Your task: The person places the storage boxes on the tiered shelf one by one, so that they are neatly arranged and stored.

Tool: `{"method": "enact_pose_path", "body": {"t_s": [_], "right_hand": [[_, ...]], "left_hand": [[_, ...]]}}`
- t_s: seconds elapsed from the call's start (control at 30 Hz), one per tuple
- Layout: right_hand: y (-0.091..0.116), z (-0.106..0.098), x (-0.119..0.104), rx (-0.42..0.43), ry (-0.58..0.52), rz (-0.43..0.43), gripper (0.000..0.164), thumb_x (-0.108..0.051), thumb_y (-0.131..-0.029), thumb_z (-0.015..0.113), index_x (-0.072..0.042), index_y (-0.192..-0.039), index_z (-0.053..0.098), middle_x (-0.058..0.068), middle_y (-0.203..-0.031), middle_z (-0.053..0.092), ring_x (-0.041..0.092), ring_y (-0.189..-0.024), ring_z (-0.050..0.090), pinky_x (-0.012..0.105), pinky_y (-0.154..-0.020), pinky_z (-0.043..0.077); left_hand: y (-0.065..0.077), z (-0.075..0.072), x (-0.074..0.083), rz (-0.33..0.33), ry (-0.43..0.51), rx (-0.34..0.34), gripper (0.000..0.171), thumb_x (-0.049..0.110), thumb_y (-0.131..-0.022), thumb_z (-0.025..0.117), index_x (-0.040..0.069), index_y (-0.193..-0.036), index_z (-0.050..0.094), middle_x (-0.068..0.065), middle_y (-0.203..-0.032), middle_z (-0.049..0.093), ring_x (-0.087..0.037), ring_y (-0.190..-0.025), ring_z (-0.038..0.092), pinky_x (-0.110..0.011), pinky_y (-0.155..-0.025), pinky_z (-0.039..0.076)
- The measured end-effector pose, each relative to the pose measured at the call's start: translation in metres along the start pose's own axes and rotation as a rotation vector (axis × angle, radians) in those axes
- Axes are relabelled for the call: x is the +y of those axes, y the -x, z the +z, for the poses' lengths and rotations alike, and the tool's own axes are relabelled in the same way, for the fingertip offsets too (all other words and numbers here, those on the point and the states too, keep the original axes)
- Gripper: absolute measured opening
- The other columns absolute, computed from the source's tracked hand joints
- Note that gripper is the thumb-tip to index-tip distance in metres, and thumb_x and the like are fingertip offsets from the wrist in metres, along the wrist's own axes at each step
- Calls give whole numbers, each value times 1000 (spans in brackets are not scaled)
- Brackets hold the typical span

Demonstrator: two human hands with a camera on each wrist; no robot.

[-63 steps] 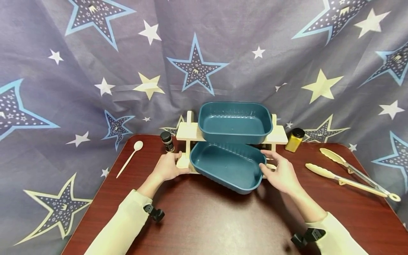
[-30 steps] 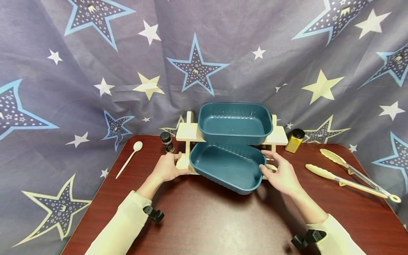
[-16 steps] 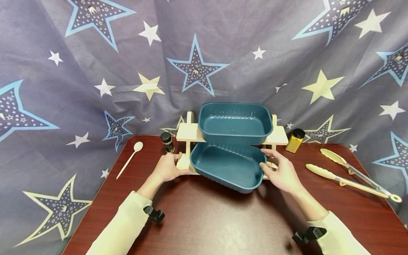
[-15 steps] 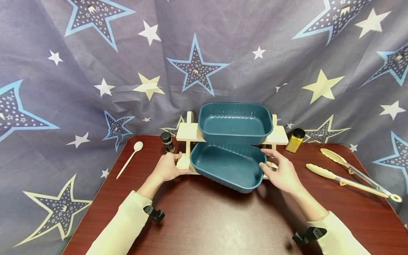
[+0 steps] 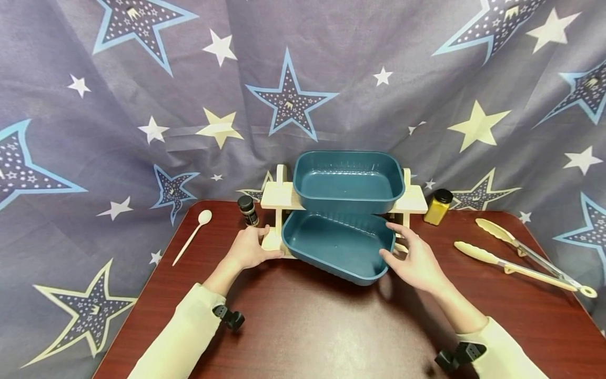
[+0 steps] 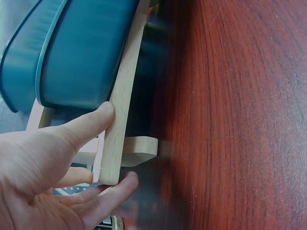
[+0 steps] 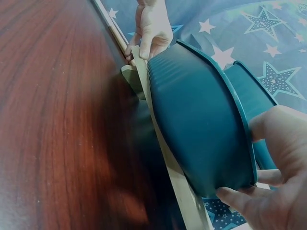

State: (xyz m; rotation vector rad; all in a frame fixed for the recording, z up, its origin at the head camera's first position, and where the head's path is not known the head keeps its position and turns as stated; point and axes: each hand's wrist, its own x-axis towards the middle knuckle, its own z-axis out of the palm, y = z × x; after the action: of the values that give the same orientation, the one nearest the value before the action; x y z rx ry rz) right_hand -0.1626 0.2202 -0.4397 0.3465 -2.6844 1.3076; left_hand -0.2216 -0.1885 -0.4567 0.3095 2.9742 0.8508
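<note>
A pale wooden two-tier rack [image 5: 279, 196] stands on the table against the curtain. A teal rectangular bin [image 5: 349, 181] sits on its upper shelf. Below it, a second teal bin [image 5: 338, 247] lies askew on the lower shelf, its near right corner jutting past the front edge. My left hand [image 5: 248, 248] grips the left end of the lower shelf board [image 6: 115, 139], thumb on top and fingers beneath. At the lower bin's right end, my right hand [image 5: 416, 260] holds it between thumb and fingers; the right wrist view shows them on its rim and underside.
Left of the rack are a black-capped spice jar [image 5: 248, 209] and a white spoon [image 5: 193, 236]. To the right stands a yellow jar [image 5: 438, 207] with a black lid. Spread tongs [image 5: 530, 263] lie on the right of the table [image 5: 303, 331]. A star-patterned curtain [image 5: 331, 31] hangs behind.
My right thumb has shifted slightly inward and toward me, over the lower bin's right rim. The left hand, the rack and both bins look nearly unchanged.
</note>
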Motion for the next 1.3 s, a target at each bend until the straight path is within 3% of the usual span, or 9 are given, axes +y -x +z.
{"method": "enact_pose_path", "body": {"t_s": [0.53, 0.83, 1.07, 1.3], "right_hand": [[-4, 0, 8, -19, -63, 8, 63, -8, -97, 77, -5, -154, 51, 26, -151, 56, 46, -127, 68, 53, -99, 58], [1, 1, 2, -6, -97, 24, 71, -8, -98, 76, -4, -159, 41, 27, -151, 54, 49, -132, 64, 55, -102, 56], [10, 5, -10, -15, -63, 56, 80, -10, -98, 75, 2, -163, 30, 33, -156, 43, 52, -134, 61, 55, -101, 56], [14, 12, -12, -7, 26, 51, 87, -12, -97, 75, 4, -165, 23, 29, -166, 36, 50, -146, 49, 62, -112, 49]], "left_hand": [[3, 1, 0, -3, 10, 0, 89, 45, -79, 94, -5, -145, 61, -23, -147, 63, -45, -136, 62, -54, -110, 52], [3, 2, -2, -4, 21, 1, 90, 45, -78, 94, -5, -145, 61, -24, -148, 62, -45, -136, 62, -54, -110, 53], [2, 1, -2, 1, 15, 0, 91, 46, -79, 94, -5, -145, 61, -24, -148, 62, -45, -135, 63, -55, -109, 54], [1, -1, 0, 0, 12, -1, 91, 45, -79, 94, -5, -147, 59, -25, -148, 61, -44, -132, 65, -54, -106, 55]]}}
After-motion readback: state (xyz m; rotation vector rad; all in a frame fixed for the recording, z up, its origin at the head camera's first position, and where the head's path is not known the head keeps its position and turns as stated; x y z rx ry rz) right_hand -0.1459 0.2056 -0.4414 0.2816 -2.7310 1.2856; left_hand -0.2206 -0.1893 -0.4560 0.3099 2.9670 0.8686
